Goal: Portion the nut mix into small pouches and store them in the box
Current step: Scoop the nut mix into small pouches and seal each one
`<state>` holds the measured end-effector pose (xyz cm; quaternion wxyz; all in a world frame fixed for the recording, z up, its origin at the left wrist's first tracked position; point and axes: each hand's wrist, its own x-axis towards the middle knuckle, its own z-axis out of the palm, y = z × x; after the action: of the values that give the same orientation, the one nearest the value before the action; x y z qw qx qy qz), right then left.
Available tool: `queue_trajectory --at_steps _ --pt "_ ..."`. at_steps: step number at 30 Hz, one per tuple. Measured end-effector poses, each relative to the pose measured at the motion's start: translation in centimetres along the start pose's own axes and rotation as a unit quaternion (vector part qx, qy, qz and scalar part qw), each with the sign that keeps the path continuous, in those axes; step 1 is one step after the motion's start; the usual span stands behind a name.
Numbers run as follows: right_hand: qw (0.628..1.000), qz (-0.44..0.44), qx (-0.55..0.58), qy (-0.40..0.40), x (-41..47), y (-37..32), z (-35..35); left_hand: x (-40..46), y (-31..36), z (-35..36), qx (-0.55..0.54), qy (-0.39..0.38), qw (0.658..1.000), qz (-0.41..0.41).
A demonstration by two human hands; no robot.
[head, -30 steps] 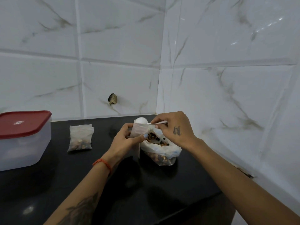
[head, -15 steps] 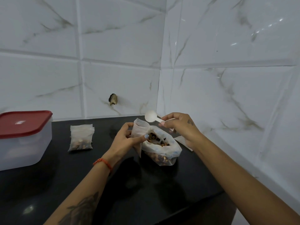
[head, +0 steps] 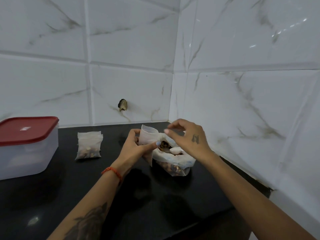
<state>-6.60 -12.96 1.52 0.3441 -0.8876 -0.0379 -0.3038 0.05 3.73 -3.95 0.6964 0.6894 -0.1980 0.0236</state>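
My left hand holds a small clear pouch upright with its mouth open, just left of the big plastic bag of nut mix on the black counter. Over that bag hovers my right hand, fingers pinched on the handle of a white spoon whose bowl dips into the nuts. Two filled pouches lie stacked further left. A clear box with its red lid on stands at the far left.
The black counter sits in a corner of white marble-look tiled walls, at the back and on the right. Its front edge runs close below my forearms. A small dark hole marks the back wall.
My right hand took the spoon from over the small pouch out to the right, then turned it down into the big bag. My left hand and the pouch stayed put.
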Motion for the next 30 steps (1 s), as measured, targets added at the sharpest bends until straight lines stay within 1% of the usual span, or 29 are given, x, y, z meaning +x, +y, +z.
queue_trajectory --at_steps 2,5,7,9,12,14,16,20,24,26,28,30 --pt "0.998 0.004 0.051 -0.026 0.0 -1.7 1.3 -0.1 0.1 -0.1 0.001 0.017 1.000 0.002" --pt "0.998 0.022 0.039 -0.052 0.7 -2.3 3.9 -0.3 0.4 -0.2 0.010 0.043 0.999 0.000" --pt "0.995 0.041 0.074 -0.055 1.5 -2.0 5.3 -0.4 0.5 -0.5 0.035 0.052 0.998 -0.012" --pt "0.987 0.073 0.136 -0.053 2.0 -1.6 6.2 -0.6 0.5 -1.0 0.052 0.052 0.997 -0.037" --pt "0.976 0.094 0.191 -0.043 2.2 -1.8 6.8 -1.0 1.1 -1.7 0.013 0.069 0.996 -0.057" --pt "0.972 0.086 0.213 -0.048 2.3 -2.2 7.1 -1.5 2.1 -2.3 -0.015 0.081 0.995 -0.057" --pt "0.970 0.065 0.226 -0.062 2.4 -2.7 7.2 -2.0 2.8 -3.7 -0.012 0.081 0.995 -0.051" --pt "0.960 0.018 0.248 -0.129 2.4 -4.1 8.0 -3.0 3.2 -7.4 0.010 0.084 0.996 -0.020" --pt "0.926 0.044 0.326 -0.188 2.7 -5.2 10.2 -3.8 2.0 -9.8 -0.021 0.102 0.995 -0.010" --pt "0.896 0.080 0.384 -0.210 2.7 -5.1 11.5 -3.9 1.4 -10.5 -0.032 0.111 0.993 -0.009" --pt "0.857 0.123 0.443 -0.233 2.3 -4.6 12.8 -3.7 1.2 -10.7 -0.026 0.117 0.993 -0.011" --pt "0.836 0.151 0.470 -0.239 2.0 -4.2 13.6 -3.2 1.2 -10.5 -0.028 0.129 0.991 -0.005"
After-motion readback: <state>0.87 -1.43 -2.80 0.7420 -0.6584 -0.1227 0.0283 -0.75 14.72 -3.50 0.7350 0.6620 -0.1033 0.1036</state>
